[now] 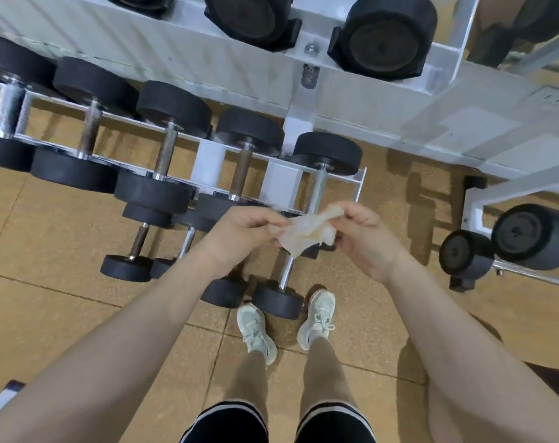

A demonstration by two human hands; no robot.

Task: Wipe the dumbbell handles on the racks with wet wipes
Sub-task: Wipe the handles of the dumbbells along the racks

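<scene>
A crumpled, pale wet wipe [305, 230] is stretched between my two hands above the rack's right end. My left hand [243, 233] pinches its left side and my right hand [364, 233] pinches its right side. Below them a white dumbbell rack [279, 180] carries several black dumbbells with metal handles. The rightmost middle-tier dumbbell handle [318, 190] runs up just behind the wipe. On the lower tier a chrome dumbbell handle [286, 273] shows right under the wipe; my hands hide parts of the lower dumbbells.
Large black dumbbells [386, 36] sit on the top tier. A second rack [508, 190] with dumbbells [533, 236] stands at the right. My feet in pale shoes [318, 318] stand on the tan tiled floor close to the lowest dumbbells.
</scene>
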